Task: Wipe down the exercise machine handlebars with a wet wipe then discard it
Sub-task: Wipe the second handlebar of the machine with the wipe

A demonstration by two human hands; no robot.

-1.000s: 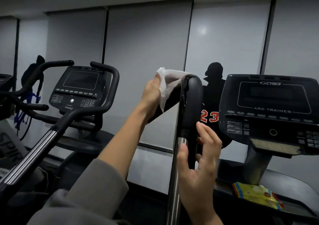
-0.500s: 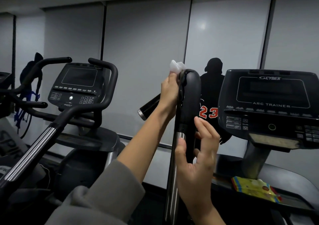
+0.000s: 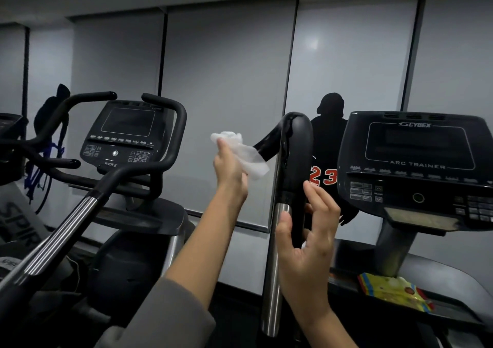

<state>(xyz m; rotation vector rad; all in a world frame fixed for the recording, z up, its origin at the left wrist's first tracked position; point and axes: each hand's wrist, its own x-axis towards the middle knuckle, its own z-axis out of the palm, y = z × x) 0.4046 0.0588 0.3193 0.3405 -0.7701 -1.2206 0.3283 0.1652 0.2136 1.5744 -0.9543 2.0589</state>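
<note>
A yellow packet (image 3: 394,293) lies below the Cybex console (image 3: 418,158).

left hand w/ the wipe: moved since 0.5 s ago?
Yes. The left hand has slid the wet wipe from the handlebar's top bend down-left to its short black end.

A loose grey sleeve (image 3: 170,313) covers the left arm (right arm (image 3: 330,329) bare).

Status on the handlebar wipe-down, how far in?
Mid-wipe. The left hand grips the wet wipe wrapped over the outer end of the black handlebar; the right hand steadies the bar lower down. The curved top looks glossy, possibly wet. The wipe is not yet discarded; no bin in view.
</note>
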